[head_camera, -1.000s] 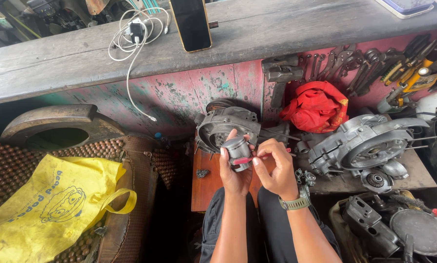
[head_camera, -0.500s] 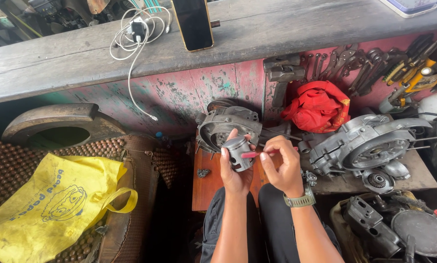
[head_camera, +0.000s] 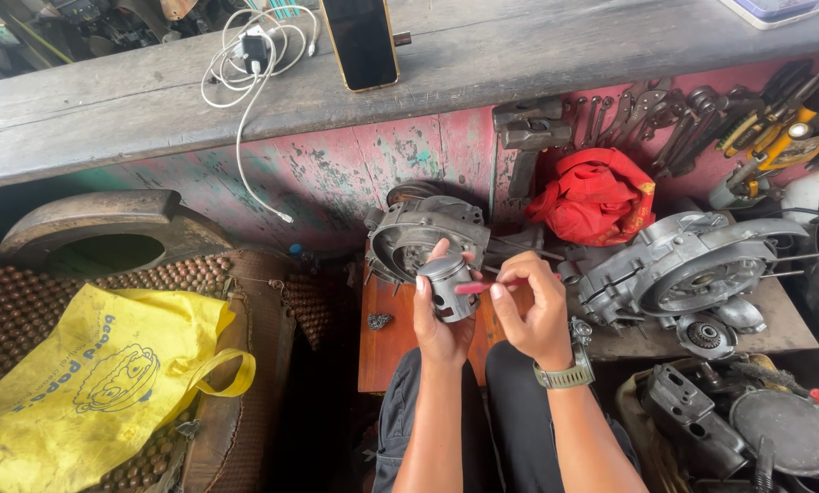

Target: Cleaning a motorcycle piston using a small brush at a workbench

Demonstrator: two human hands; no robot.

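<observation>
My left hand (head_camera: pixel 439 324) grips a small grey metal piston (head_camera: pixel 448 285), held upright over a wooden board (head_camera: pixel 384 333) above my knees. My right hand (head_camera: pixel 535 309), with a watch on its wrist, pinches a thin red tool (head_camera: pixel 483 287) whose tip touches the piston's side. Just behind the piston lies a grey engine casing (head_camera: pixel 419 233). A second, larger engine casing (head_camera: pixel 683 265) lies to the right of my right hand.
A yellow bag (head_camera: pixel 90 383) lies on a beaded seat mat at the left. A phone (head_camera: pixel 362 41) and a white charger cable (head_camera: pixel 250 55) rest on the wooden bench. A red cloth (head_camera: pixel 597 196), hanging wrenches (head_camera: pixel 665 114) and more engine parts (head_camera: pixel 756 429) crowd the right.
Both hands have stayed close together around the piston, shifting only slightly; the red tool remains against the piston's side.
</observation>
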